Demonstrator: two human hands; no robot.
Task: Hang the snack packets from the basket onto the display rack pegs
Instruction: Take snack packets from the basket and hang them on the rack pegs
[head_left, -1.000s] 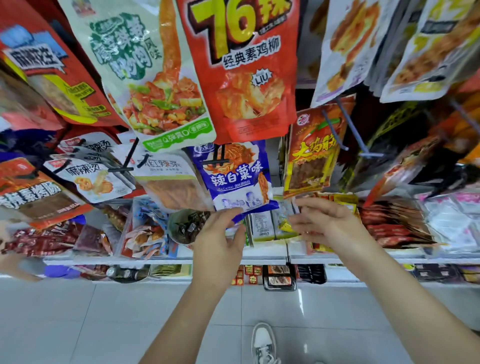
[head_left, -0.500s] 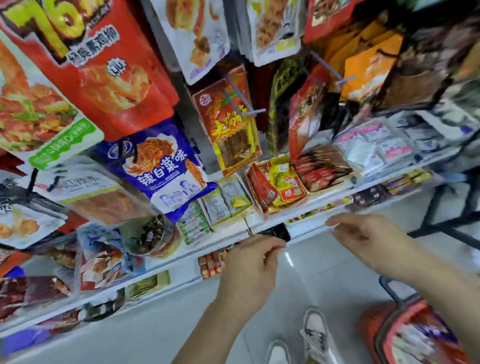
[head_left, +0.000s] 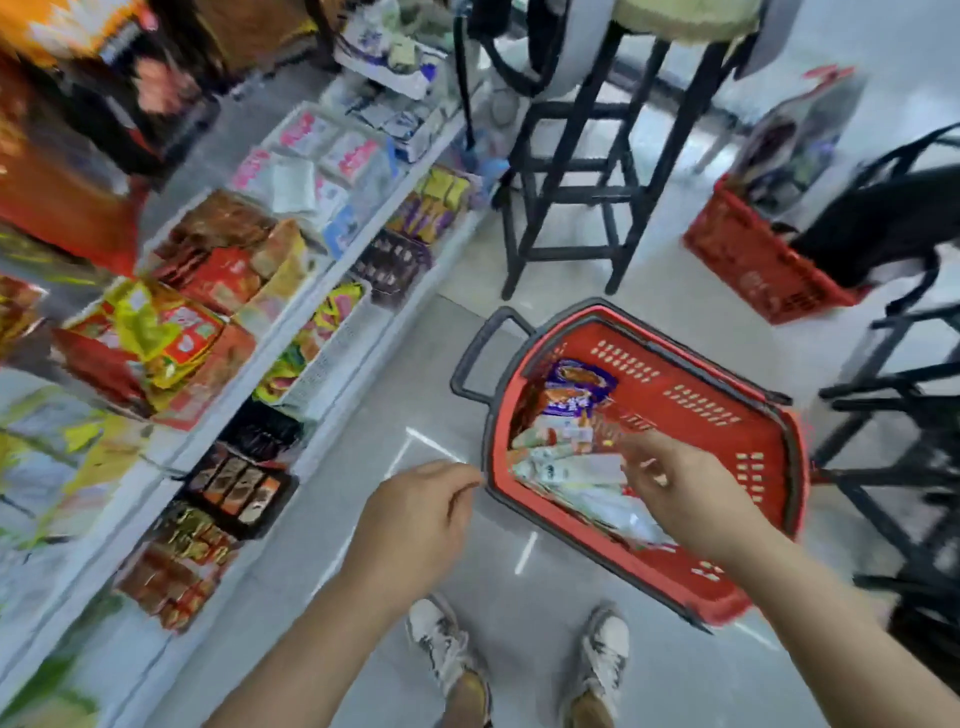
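Baskets (head_left: 691, 400) (head_left: 753, 260), two; hands (head_left: 415, 514) (head_left: 691, 493), two.

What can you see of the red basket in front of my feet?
A red plastic basket with slotted walls and a dark grey rim, its pull handle toward the shelves. It stands on the tiled floor and holds a heap of snack packets. The right hand reaches over them; contact is unclear.

I see a black stool (head_left: 571, 253) at 12 o'clock and a second red basket (head_left: 748, 265) at 2. White sneakers (head_left: 441, 644) at 6 on the grey floor (head_left: 311, 545).
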